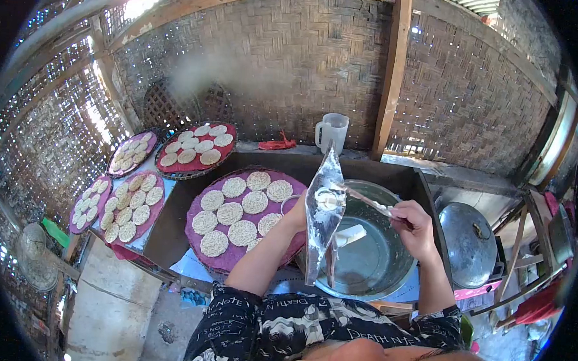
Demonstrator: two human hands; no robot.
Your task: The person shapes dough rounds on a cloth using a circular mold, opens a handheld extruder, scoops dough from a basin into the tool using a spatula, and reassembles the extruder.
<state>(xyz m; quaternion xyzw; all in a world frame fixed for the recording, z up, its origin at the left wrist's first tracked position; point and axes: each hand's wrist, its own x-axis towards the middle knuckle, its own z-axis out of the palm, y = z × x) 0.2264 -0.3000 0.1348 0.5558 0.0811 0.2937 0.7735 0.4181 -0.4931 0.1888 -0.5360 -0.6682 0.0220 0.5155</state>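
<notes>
My left hand (296, 216) grips a long, dark, two-handled press (323, 237) tilted up over a large basin (398, 275); most of its fingers are hidden behind the press. White dough (327, 199) sits in the round opening at the press's middle, with white smears around it. Pinched in my right hand (416, 230) is a thin spatula-like stick (363, 198) with white dough on it, its far end at the press opening. A white block of dough (351, 235) shows in the basin, partly behind the press.
Left of the basin, a purple-lined round tray (196, 244) bears several pale noodle discs. More such trays (193, 170) stand farther left. A plastic jug (334, 127) is at the back by the woven wall. A large lidded pot (467, 237) stands right.
</notes>
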